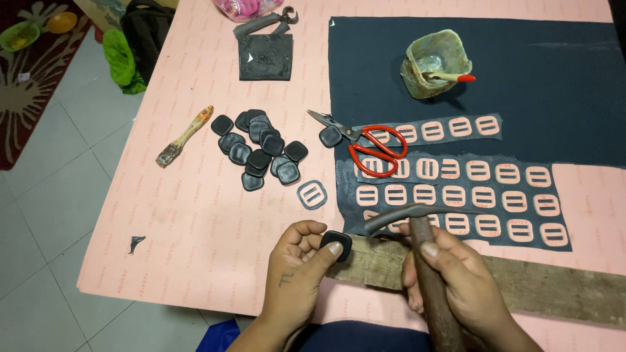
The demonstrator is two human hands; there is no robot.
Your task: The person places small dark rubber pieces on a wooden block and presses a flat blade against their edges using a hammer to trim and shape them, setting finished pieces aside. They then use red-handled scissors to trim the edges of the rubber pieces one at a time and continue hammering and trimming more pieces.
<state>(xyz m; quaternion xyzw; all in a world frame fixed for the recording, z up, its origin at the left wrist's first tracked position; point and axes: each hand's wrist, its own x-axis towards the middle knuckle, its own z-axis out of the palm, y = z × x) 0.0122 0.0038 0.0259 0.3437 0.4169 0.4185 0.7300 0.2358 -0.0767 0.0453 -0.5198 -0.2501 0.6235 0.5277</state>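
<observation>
The lower end of the brown wooden hammer handle [435,293] runs off the bottom edge, and the right hand [456,280] covers its middle. The left hand's thumb [334,248] hides part of a small black square piece [336,244]. A translucent bag of pink items [251,8] is cut off at the top edge. The long weathered wooden plank [541,287] continues past the right edge. A tiny dark scrap [135,243] on the pink counter [195,215] is too small to identify.
</observation>
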